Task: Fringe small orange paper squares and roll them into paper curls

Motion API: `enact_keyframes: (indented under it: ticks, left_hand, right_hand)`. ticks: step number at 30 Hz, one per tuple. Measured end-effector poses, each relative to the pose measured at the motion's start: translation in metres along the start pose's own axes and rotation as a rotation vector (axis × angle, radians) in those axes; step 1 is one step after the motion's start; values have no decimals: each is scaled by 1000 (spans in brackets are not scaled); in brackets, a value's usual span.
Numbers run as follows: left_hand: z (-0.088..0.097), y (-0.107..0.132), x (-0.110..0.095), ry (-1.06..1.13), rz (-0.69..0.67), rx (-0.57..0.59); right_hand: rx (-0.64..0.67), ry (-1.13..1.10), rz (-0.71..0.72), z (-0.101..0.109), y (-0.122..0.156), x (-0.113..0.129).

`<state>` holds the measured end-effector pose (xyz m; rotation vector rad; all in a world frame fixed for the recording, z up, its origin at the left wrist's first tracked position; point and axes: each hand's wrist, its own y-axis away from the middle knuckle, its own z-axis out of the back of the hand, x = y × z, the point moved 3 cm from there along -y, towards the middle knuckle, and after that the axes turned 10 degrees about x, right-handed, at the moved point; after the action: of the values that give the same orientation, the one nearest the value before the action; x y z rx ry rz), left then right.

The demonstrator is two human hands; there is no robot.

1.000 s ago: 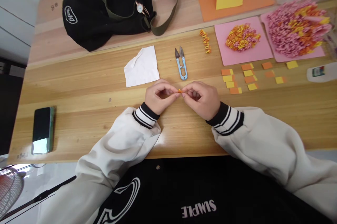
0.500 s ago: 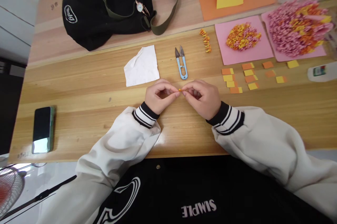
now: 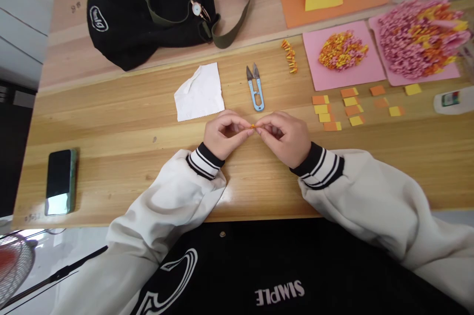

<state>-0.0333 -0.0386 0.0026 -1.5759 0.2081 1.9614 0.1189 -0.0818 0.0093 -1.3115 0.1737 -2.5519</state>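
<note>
pinching tiny orange piece (image 3: 253, 126) with left hand (image 3: 226, 135) and right hand (image 3: 286, 138)
clamping fingertips (image 3: 247, 132) on it, with blue snips (image 3: 260, 90) at twelve o'clock, white paper (image 3: 203, 94) at ten

- Wood-grain table (image 3: 122, 132), its far section (image 3: 66, 53) paler and pinker, glare (image 3: 227, 190) near the front edge
- White panelled surface (image 3: 20, 36), upper left
- Glossy pale floor (image 3: 46, 251), lower left, reflecting light
- Mesh-guarded fan (image 3: 15, 268) at the left edge

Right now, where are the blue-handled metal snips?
In the head view, the snips lie just above centre on the wooden table, just beyond the left hand and right hand, right of the irregular white paper sheet.
</note>
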Motion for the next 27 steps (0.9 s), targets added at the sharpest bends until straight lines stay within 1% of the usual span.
enact_keyframes:
  ticks: [8, 20, 27]
  left_hand:
    - [0, 0, 2, 16, 26, 11]
    - [0, 0, -1, -25, -3, 1]
    - [0, 1, 0, -49, 7, 5]
  right_hand:
    - [10, -9, -12, -1, 0, -1]
    - [19, -50, -10, -2, 1, 2]
    - [8, -80, -22, -1, 1, 2]
